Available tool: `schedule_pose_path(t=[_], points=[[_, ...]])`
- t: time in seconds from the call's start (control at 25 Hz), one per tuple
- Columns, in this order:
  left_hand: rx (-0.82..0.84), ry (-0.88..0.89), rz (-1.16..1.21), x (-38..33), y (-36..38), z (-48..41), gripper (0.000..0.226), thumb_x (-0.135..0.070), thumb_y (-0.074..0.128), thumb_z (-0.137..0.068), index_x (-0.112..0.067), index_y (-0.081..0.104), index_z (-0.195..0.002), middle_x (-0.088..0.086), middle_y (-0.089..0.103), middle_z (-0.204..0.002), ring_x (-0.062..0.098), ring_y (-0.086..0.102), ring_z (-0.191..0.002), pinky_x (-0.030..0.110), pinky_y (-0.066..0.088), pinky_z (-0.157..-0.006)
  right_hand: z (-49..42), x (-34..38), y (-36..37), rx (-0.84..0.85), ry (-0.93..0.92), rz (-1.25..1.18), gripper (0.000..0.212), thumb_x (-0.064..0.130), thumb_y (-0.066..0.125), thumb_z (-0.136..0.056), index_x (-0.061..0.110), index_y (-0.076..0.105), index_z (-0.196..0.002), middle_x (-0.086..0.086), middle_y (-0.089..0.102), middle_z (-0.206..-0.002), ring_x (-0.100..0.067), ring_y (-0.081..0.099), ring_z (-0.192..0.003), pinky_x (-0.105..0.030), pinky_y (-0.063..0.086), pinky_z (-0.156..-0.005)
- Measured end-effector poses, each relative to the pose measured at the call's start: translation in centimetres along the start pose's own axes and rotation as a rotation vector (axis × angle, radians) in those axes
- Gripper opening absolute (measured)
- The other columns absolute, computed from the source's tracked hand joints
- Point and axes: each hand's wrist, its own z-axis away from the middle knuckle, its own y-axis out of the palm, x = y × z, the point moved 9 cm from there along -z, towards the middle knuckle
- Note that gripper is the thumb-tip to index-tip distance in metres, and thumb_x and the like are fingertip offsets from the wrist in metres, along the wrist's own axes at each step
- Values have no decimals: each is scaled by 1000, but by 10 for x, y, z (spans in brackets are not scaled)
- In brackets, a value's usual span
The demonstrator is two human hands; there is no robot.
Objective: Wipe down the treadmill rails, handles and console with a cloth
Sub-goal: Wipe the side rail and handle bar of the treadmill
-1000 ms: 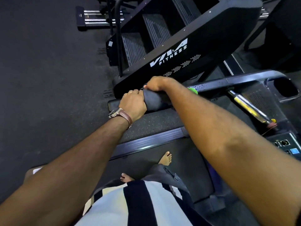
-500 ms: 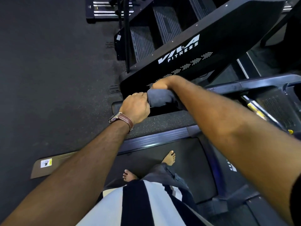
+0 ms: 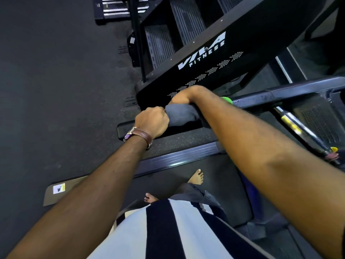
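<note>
Left grip [image 3: 152, 121] curled round handle [image 3: 280, 94] end, touching cloth [image 3: 182, 114]; right grip [image 3: 183, 96] clutches cloth over handle.

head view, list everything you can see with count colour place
cloth: one, dark grey, over the handrail between the hands
handrail: one, black, running right from the cloth
green object: one, green, on the handrail behind the right forearm
stair machine: one, black, white lettering, beyond the handrail
bar: one, silver and yellow, far right
side rail: one, dark ribbed, below the hands
belt: one, black, under the feet
sticker: one, white and yellow, lower left
floor: dark grey, left
watch: one, brown strap, left wrist
shirt: one, white and dark stripes, bottom
feet: two, bare, on the belt
left hand: grips the cloth's left end
right hand: grips the cloth over the handrail
</note>
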Motion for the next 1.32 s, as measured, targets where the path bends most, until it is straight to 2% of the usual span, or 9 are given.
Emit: schedule_pose_path(t=[0.2,0.4,0.52,0.64,0.76,0.88,1.0,1.2,1.32], points=[[20,-58,12,-1,0,-4,37,-32,35,-93,-15,67,-92,16,66,-105,40,60,-97,34,35,-68,44,-25,-16,-650,-78,152,55,64,43,-89,17,70,-101,-13,68,-112,-33,62,-105,-35,41,-75],[148,-131,15,7,9,-17,42,-36,31,-96,-14,65,-111,18,61,-122,39,57,-109,37,37,-77,35,-1,-19,-675,37,111,46,50,45,-89,16,67,-111,-11,66,-116,-32,61,-106,-35,40,-74],[216,-83,4,7,13,-23,45,-40,29,-96,-15,65,-106,18,61,-122,39,56,-111,36,38,-78,68,-7,-1,-1060,-165,107,42,51,50,-92,13,69,-91,-11,71,-94,-34,65,-91,-37,43,-70],[244,-12,26,-5,17,-29,46,-43,29,-99,-14,64,-89,19,63,-119,39,56,-111,37,39,-80,93,-28,60,-1386,-439,-33,41,40,53,-97,6,68,-114,-10,66,-124,-29,58,-122,-44,38,-105],[193,72,18,-33,18,-29,48,-43,28,-100,-12,54,-74,20,65,-109,41,58,-103,36,36,-74,64,-61,93,-1426,-185,-377,68,50,33,-101,3,34,-151,-9,17,-163,-27,9,-152,-54,2,-121],[107,128,-20,-47,19,-25,48,-41,26,-101,-10,63,-98,22,64,-112,43,57,-102,38,38,-75,58,-71,94,-1534,-81,-1010,75,51,32,-101,3,14,-156,-13,-3,-164,-21,-9,-151,-45,-1,-121],[61,141,-65,-46,23,-24,49,-42,24,-101,-12,63,-104,21,63,-114,43,57,-102,39,36,-74,46,-87,92,-1659,-32,-1424,72,36,39,-101,1,7,-155,-14,-5,-164,-17,-6,-151,-26,-3,-122],[5,117,-103,-48,19,-21,48,-41,24,-100,-10,60,-102,24,61,-115,46,55,-104,43,42,-82,-2,-70,132,-1362,-96,-1946,91,75,23,-86,22,4,-157,-1,2,-165,-16,8,-152,-41,10,-124],[9,142,-84,-49,19,-20,46,-42,23,-100,-12,58,-91,22,62,-111,45,56,-101,42,39,-76,-1,-114,114,-1288,-17,-2075,70,59,28,-100,21,16,-157,0,20,-163,-20,26,-147,-38,26,-118]])
